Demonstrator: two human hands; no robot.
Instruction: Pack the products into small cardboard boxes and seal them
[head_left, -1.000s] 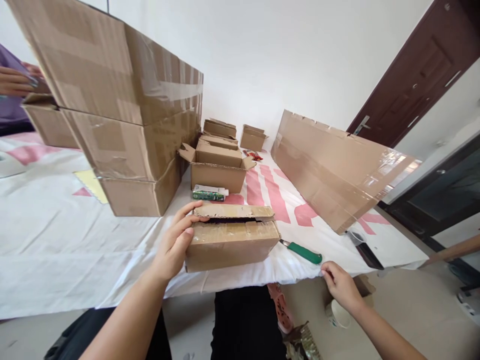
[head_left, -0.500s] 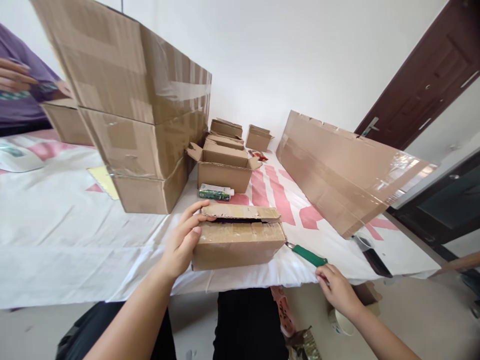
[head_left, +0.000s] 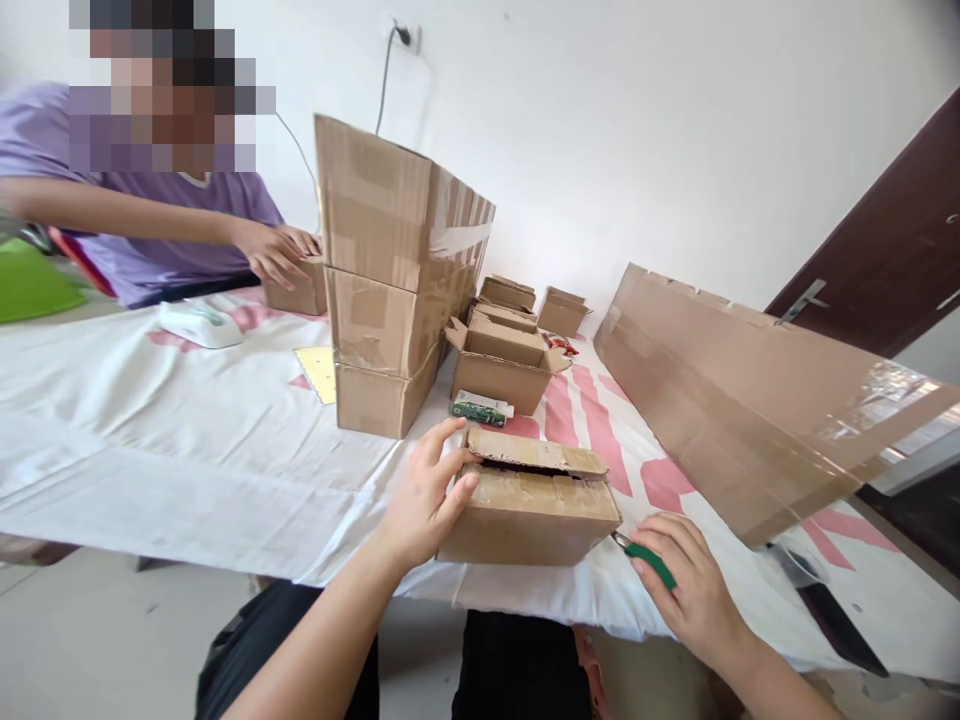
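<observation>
A small cardboard box (head_left: 532, 525) sits near the table's front edge, its top flap raised a little over a dark gap. My left hand (head_left: 431, 500) grips the box's left end, with the thumb on the near side and the fingers at the flap. Just right of the box, my right hand (head_left: 686, 580) is closed around a green-handled utility knife (head_left: 651, 563). The knife's metal tip points at the box's lower right corner. Behind the box lies a green and white tube (head_left: 481, 408).
Taped boxes (head_left: 379, 320) stand stacked on the left, open small boxes (head_left: 499, 368) behind. A large cardboard panel (head_left: 735, 390) slants along the right, near a dark phone-like object (head_left: 840, 625). Across the table, a person in purple (head_left: 217, 225) handles another box (head_left: 296, 292).
The view has swung left, bringing the other person into sight. My right hand has moved up along the knife's handle, closer to the box. My left hand keeps its hold.
</observation>
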